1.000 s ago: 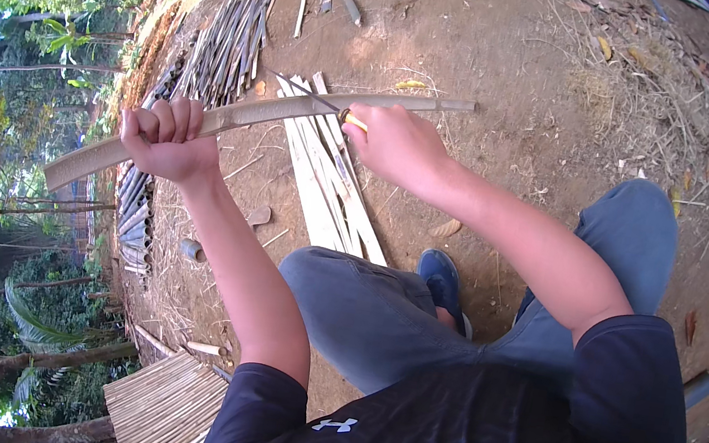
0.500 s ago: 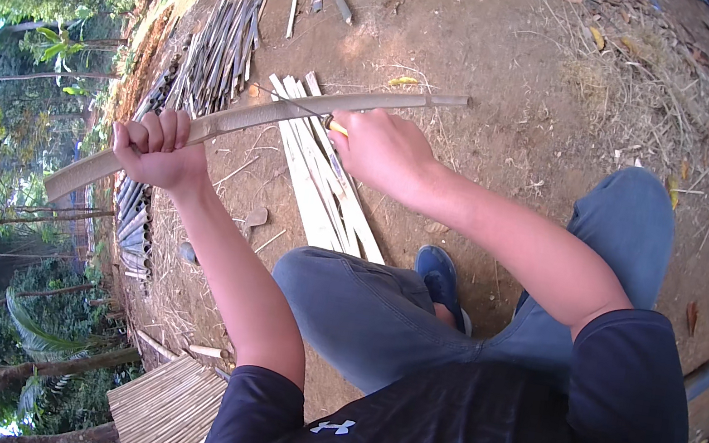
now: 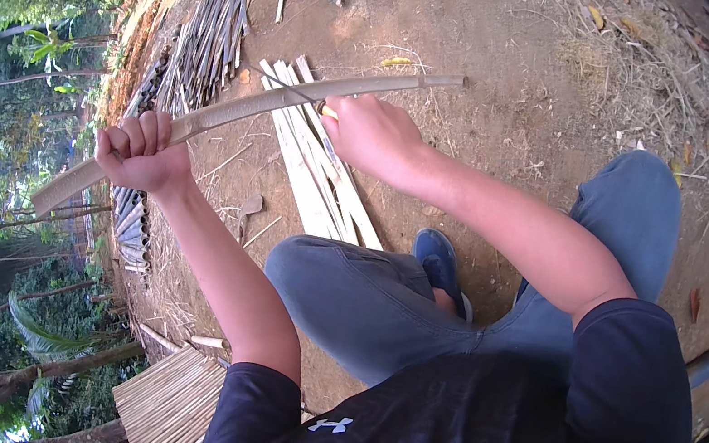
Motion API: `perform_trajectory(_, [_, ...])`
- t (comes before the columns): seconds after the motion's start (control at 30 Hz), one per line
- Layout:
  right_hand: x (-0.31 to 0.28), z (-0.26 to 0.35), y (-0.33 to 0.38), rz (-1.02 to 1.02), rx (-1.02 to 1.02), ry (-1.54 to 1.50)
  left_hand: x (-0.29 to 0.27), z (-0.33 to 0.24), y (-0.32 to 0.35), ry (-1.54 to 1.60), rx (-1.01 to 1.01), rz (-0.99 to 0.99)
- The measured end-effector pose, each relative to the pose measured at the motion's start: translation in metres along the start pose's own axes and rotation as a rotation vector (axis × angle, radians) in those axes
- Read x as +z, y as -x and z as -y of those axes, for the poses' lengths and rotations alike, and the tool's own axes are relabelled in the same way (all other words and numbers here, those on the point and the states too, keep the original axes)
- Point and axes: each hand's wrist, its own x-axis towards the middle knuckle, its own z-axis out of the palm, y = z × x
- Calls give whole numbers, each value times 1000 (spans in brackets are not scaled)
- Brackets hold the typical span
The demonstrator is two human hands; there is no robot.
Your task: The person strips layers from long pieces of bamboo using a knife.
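1. Left hand (image 3: 147, 156) grips the long, flat, tan bamboo-like strip (image 3: 243, 109) above brown bare ground (image 3: 474, 38), apparently steadying it.
2. Right hand (image 3: 369, 136) grips the yellow-handled, thin dark tool (image 3: 278, 83), crossing the strip, presumably for control.

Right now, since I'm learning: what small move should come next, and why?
Perhaps slide the yellow-handled tool slightly along the strip: it crosses the strip, the right grip holds it, and the left grip holds the strip.

Trees (image 3: 67, 365) and soil (image 3: 490, 49) show an outdoor yard (image 3: 442, 5).
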Motion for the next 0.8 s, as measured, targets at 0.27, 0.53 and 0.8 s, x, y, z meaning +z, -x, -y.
perform_trajectory(0.27, [4,-18,-5,-64,-21,4,6,0,2,-47,17,-55])
perform_trajectory(0.53, [3,-54,-12,33,147,-44,5,1,5,-47,18,-87])
perform_trajectory(0.8, [7,-58,-17,21,131,-88,0,-1,7,-46,21,-116])
